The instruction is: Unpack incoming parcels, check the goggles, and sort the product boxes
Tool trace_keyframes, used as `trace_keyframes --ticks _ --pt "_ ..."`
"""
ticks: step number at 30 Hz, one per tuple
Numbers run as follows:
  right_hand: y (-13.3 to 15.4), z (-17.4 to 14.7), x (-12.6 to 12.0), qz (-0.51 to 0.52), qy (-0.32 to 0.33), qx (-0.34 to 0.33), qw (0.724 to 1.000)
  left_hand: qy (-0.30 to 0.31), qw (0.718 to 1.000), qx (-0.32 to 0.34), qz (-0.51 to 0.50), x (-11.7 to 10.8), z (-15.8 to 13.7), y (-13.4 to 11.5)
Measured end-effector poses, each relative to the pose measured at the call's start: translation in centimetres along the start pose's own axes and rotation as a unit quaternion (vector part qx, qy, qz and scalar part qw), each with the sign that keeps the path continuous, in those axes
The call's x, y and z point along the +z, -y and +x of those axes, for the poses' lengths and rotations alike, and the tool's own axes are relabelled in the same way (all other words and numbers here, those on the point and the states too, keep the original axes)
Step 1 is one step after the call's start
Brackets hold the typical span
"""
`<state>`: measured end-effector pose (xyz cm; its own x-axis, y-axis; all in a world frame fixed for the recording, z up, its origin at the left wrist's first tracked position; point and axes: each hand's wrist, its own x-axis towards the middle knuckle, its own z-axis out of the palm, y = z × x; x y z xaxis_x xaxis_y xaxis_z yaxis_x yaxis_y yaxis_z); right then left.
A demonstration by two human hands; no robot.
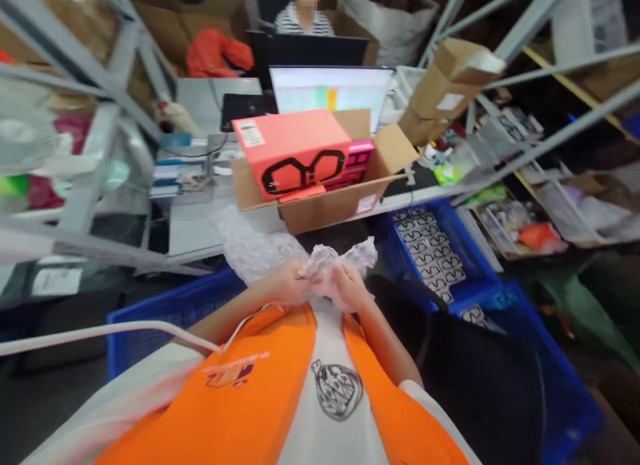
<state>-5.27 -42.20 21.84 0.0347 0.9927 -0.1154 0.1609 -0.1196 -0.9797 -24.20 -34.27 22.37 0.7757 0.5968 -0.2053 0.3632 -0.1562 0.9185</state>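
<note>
Close to my chest, both hands grip a length of clear bubble wrap point(255, 241). My left hand point(290, 281) has its fingers closed on the bunched sheet, which trails off to the left over the desk edge. A hand's width away, my right hand point(349, 286) pinches the gathered part, and a crumpled end sticks up beyond its fingers. Just past my hands stands an open cardboard box point(325, 211). In it sit a tilted coral-pink carton point(295, 141) with a black outline print and some bright pink packs point(359, 157).
A lit monitor point(333, 85) stands behind the box, with a person point(304, 15) beyond it. Blue crates point(480, 265) are at the right, one holding several black-and-white printed packs. Another blue crate point(170, 311) is below left. Grey metal shelf frames point(90, 58) rise on both sides.
</note>
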Motion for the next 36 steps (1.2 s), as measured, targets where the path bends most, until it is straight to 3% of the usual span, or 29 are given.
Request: trace_keyframes --ticks 4,8,15,20,29,36 --pt "-1.8 -3.4 -1.3 0.008 -0.12 0.023 0.992 0.074 0.996 0.053 0.024 2.5 3.3 -0.7" --pt "-2.5 -5.5 -1.8 0.029 -0.2 0.04 0.978 0.14 0.985 0.087 0.058 3.8 5.1 -2.3" --pt "-2.5 -8.3 -1.6 0.13 -0.284 0.041 0.949 0.202 0.971 0.073 0.107 6.3 5.8 -4.0" --pt "-3.0 -9.9 -0.8 0.125 -0.316 0.048 0.939 0.245 0.959 0.058 0.128 8.1 5.6 -3.5" --pt "-4.7 -8.7 -0.1 0.116 -0.376 0.072 0.917 0.271 0.944 0.031 0.185 8.2 7.4 -1.9" --pt "-6.3 -6.3 -2.1 0.111 -0.454 0.126 0.875 0.314 0.936 0.054 0.148 9.2 12.9 -1.4"
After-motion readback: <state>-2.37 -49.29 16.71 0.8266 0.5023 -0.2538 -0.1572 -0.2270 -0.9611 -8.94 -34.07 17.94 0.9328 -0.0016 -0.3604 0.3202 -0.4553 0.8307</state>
